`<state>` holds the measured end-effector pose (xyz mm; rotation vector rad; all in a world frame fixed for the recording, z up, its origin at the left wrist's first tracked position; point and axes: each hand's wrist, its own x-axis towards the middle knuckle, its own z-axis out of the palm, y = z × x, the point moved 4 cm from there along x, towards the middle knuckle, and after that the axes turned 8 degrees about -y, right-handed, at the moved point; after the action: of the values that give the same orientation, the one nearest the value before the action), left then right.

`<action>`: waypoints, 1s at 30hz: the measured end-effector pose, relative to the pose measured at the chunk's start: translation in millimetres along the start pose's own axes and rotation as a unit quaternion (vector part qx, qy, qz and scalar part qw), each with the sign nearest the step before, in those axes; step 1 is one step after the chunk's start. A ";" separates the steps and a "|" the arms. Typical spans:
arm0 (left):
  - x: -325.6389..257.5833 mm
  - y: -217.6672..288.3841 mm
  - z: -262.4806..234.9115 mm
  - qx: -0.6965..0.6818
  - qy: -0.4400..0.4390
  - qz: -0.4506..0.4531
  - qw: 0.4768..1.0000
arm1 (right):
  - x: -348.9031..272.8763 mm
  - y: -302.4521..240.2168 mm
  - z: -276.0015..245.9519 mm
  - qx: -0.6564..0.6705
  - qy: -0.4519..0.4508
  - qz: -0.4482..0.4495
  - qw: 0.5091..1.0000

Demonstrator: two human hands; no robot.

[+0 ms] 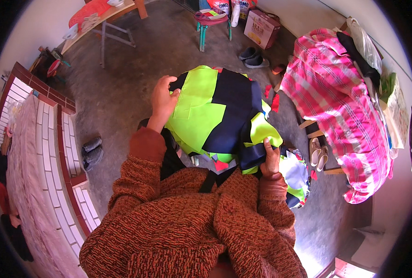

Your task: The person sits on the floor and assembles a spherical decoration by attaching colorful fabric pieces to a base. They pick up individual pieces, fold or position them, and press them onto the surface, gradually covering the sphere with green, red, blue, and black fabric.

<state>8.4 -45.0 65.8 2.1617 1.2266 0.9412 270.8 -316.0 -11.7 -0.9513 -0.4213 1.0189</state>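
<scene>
Neon yellow-green and navy cloth [201, 106] is spread out over my lap; whether it is a sewn garment or loose panels I cannot tell. At its far left edge my left hand [163, 103] has its fingers curled, with the thumb apart from them, gripping the cloth's edge. Near the right side, my right hand [271, 156] pinches a folded yellow-green and navy part, thumb on top. Its other fingers are hidden underneath. Beside my right wrist hangs more patterned cloth [295, 177] in pale, green and navy patches.
To the right, a pink checked cloth [331, 106] covers furniture. Red scraps [275, 102] lie on the floor close by. Slippers [253, 57], a stool [210, 23], a carton [261, 28] and a table [105, 17] stand farther off. White sandals [318, 154] are at right, grey shoes [92, 153] at left.
</scene>
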 end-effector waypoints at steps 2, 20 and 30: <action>-14.3 20.3 2.9 0.120 0.071 0.144 0.980 | -0.8 0.1 0.9 0.014 -0.002 -0.004 1.000; -105.8 138.6 96.2 -0.148 -0.168 0.245 0.943 | -10.7 5.1 -15.4 0.114 -0.043 -0.001 0.993; -105.6 142.8 156.9 -0.481 -0.470 -0.014 0.740 | -17.9 7.0 -20.4 0.123 -0.130 0.029 0.984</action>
<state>166.7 -217.2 27.3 1.3527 0.1407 0.2071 272.4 -339.7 -26.6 -0.6146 -0.4727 1.2230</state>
